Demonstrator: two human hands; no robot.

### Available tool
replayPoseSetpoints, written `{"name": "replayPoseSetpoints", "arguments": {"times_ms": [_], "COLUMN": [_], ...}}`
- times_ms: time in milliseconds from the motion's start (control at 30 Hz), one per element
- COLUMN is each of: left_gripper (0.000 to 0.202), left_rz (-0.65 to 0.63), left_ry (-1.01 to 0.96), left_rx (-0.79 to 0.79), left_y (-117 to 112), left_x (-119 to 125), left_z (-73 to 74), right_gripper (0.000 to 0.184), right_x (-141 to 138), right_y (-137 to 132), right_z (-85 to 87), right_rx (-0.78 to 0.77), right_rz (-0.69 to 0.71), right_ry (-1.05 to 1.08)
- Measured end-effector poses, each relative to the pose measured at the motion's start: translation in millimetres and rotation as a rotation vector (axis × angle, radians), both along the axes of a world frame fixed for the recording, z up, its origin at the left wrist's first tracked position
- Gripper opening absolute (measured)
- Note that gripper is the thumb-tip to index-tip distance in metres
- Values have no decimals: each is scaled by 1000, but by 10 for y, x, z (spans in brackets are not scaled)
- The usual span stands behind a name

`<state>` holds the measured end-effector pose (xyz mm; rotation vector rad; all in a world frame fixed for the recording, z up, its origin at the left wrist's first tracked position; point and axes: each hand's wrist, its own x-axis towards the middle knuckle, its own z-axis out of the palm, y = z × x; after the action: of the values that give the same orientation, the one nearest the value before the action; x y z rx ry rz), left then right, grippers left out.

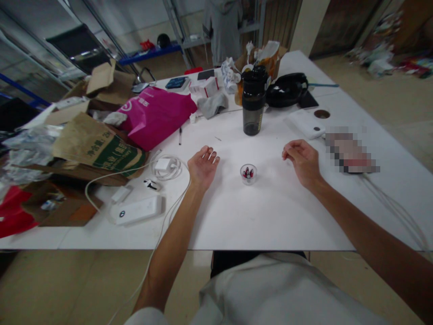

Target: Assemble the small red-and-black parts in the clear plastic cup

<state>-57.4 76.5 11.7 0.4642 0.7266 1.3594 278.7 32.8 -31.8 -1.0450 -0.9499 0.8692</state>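
Observation:
My left hand [202,167] rests on the white table [270,216], fingers loosely curled inward with nothing visible in them. My right hand [301,160] lies on the table to the right, fingers bent in a loose half-fist, holding nothing that I can see. Between the two hands stands a small clear cup [248,174] with several small red and dark pieces inside. Neither hand touches the cup. A dark shaker bottle [253,101] stands upright behind the cup.
A white charger with coiled cable [165,166] and a white power bank [137,210] lie left of my left hand. A pink bag [157,115], a brown paper bag [96,146] and cardboard crowd the left side. A black helmet [287,90] and a white box [306,124] sit at the back right.

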Motion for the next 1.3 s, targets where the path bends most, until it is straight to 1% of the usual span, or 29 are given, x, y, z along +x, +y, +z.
{"name": "replayPoseSetpoints", "arguments": {"times_ms": [167, 367, 467, 667, 933, 1100, 1300], "left_gripper": [12, 19, 22, 20, 19, 17, 14], "left_rz": [1, 13, 19, 12, 15, 5, 1], "left_ry": [-15, 27, 34, 31, 12, -7, 18], "left_rx": [-3, 4, -11, -16, -28, -21, -3], "left_y": [9, 15, 16, 7, -6, -7, -8], "left_x": [14, 26, 31, 33, 40, 22, 2], "left_z": [-24, -37, -33, -21, -4, -2, 5], "right_gripper": [22, 30, 30, 24, 23, 23, 24], "right_x": [-3, 1, 8, 4, 11, 12, -6], "right_y": [-14, -15, -6, -4, -3, -6, -16], "right_z": [17, 19, 3, -5, -6, 9, 38], "right_rx": [-8, -16, -12, -6, -10, -22, -25], "right_rz": [2, 4, 3, 3, -11, -7, -7], "right_ry": [-30, -87, -90, -51, -95, -66, -60]}}
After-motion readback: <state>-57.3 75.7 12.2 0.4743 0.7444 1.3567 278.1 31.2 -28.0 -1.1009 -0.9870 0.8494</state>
